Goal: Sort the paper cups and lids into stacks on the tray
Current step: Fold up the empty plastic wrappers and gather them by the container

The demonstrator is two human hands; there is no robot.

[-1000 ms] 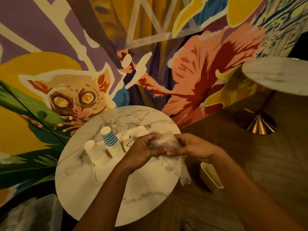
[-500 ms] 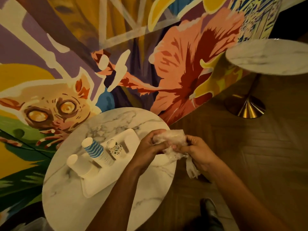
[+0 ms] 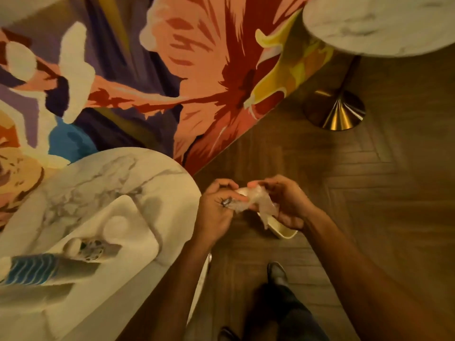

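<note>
two hands are held over the wooden floor (image 3: 369,193), just off the right edge of the marble table (image 3: 118,173), forearms coming in from the bottom of the frame. left hand (image 3: 216,210) is seen back-up, fingers curled, a dark ring on one finger. right hand (image 3: 285,203) is turned palm toward the left one, thumb and fingertips pinched. a crumpled clear plastic bag (image 3: 256,203) is gripped between both hands, a loose tail hanging down. a cream bin (image 3: 283,231) is seen on the floor directly under the right hand.

cups are on the white tray (image 3: 138,217), which sits on the table, well apart from the hands. blue-striped cup stack (image 3: 37,268): long axis is seen running roughly left-right in frame, white closed end toward the left edge. patterned cup (image 3: 96,249): just beside it, same axis, white end also leftward. both are blurred, so the count cannot be told. a round white shape (image 3: 118,223) is seen on the tray; lid or moulding cannot be told.
</note>
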